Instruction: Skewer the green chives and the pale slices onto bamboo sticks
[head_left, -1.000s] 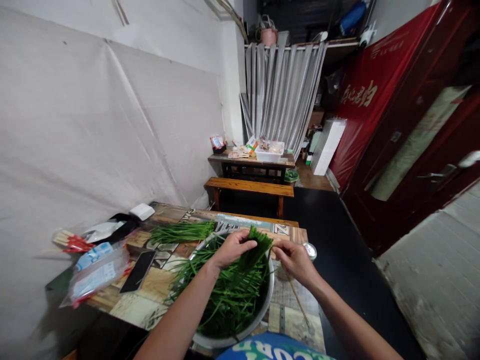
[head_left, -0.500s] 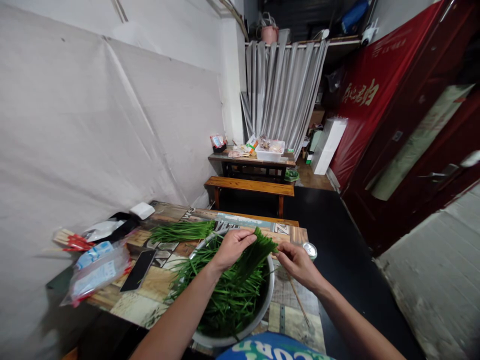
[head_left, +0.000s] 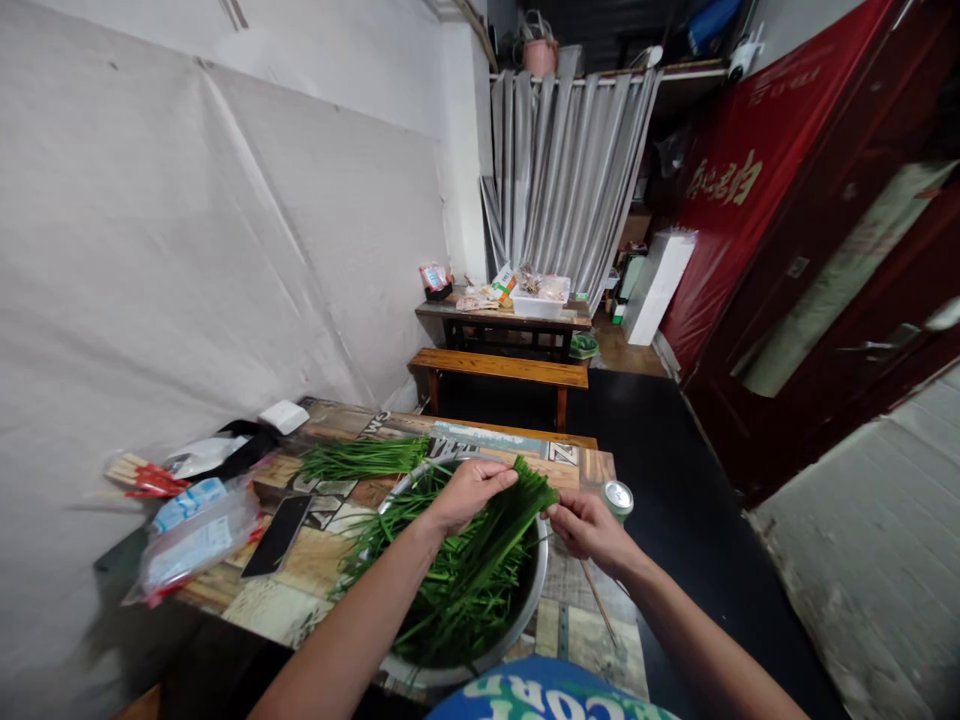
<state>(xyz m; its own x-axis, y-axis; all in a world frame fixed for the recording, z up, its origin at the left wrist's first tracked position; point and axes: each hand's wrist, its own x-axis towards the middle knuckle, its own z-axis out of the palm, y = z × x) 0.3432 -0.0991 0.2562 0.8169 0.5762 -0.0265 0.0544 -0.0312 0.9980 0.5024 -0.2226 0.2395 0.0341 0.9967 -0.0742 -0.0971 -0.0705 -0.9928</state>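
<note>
Fingers of the left hand [head_left: 469, 490] closed their grip on a flat bunch of chives [head_left: 517, 505], held over the metal bowl [head_left: 534, 590]. The right hand [head_left: 589, 528] pinched the bunch's near edge just beside it. More chives [head_left: 450, 600] filled the bowl below. Left of the grip lay a second chive bundle [head_left: 364, 459] and a cleaver [head_left: 277, 535] on the tabletop [head_left: 300, 590]; right, a can [head_left: 618, 497].

The chives [head_left: 480, 560] are deep green, heaped in a silver-grey metal bowl [head_left: 534, 600]. A second bunch of chives [head_left: 364, 458] is the same green. The desk [head_left: 300, 590] has a patchwork print of tan, brown and grey panels with lettering. The cleaver [head_left: 276, 536] is black. The can [head_left: 619, 497] has a silver top and green side. The banner [head_left: 720, 200] is red with gold characters.
</note>
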